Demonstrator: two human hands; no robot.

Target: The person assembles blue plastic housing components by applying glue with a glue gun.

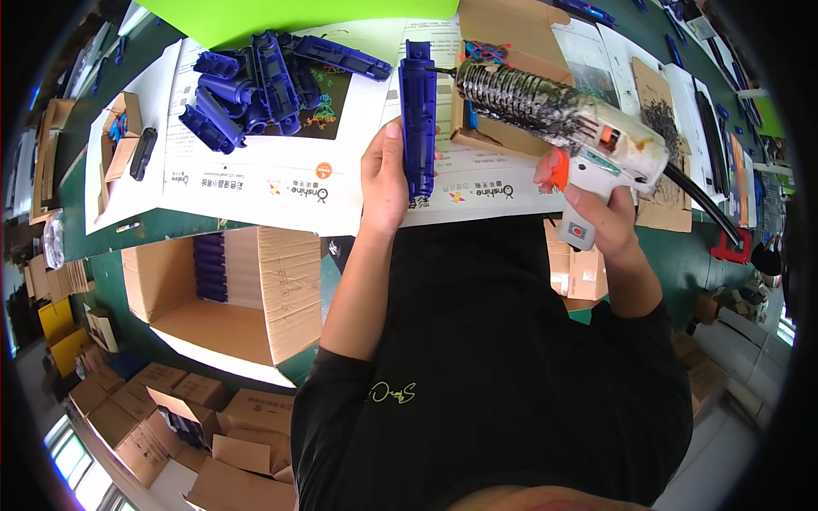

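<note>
Apparently mid-piece: left hand (385,180) has its grip closed around one long dark-blue plastic shell (417,119), right hand (608,220) around a grimy white pistol-shaped tool (588,128); whether the far-left shell pile (275,85) is finished is unclear.

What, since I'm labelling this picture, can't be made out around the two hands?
All in the head view:
Left hand: most fingers, hidden behind the blue shell.
Glue gun: tip too small to tell whether it touches the shell.
Right hand: some fingers, hidden by the handle.
Cardboard box: contents partly covered by the gun.
</note>
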